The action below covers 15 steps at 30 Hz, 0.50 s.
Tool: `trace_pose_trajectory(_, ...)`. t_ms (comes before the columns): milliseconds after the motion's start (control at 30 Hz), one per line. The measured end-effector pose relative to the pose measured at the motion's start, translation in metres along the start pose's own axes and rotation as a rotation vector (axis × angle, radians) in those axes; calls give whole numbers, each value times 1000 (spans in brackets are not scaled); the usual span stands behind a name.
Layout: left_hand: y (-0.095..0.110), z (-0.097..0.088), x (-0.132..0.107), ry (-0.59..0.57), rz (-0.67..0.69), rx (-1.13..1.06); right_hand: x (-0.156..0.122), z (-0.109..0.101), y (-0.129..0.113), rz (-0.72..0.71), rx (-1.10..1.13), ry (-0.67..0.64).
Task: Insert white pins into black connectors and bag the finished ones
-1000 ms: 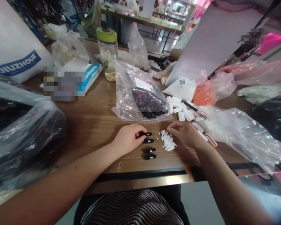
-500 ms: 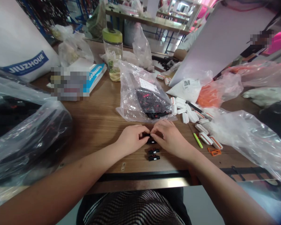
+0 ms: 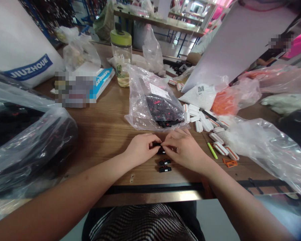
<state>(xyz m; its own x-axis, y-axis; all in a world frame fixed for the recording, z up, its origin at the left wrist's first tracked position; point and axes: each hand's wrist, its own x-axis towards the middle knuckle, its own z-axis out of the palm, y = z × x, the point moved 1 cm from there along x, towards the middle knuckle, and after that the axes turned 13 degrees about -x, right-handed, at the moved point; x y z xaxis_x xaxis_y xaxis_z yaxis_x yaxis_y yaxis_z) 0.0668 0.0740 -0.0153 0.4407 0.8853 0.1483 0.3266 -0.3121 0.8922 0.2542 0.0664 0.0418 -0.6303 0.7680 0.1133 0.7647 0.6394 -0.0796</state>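
"Head view: what's the left hand (image 3: 142, 147) doing?"
"Its grip is pinching a small black block (image 3: 157, 144) that's sitting between both hands, over the table (image 3: 102, 130)."
"And the right hand (image 3: 182, 150)?"
"It's meeting the block's right end; I cannot tell whether its grip is holding anything."

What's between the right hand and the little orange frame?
A green stick lies on the table between the right hand and orange frame, in the head view.
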Motion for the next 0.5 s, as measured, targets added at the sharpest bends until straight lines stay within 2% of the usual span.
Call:
trace_pose_trajectory(133,1,-4,-3,55,39,-22,-3,-2,16,81,132,120)
trace_pose_trajectory(233,3,-16,-1,140,142,-10,-8,1,44,289,145,224)
trace_pose_trajectory(333,3,-32,12,176,227,185,-12,10,70,462,71,337)
trace_pose_trajectory(500,-8,-43,61,181,67,511,-12,28,87,497,71,386)
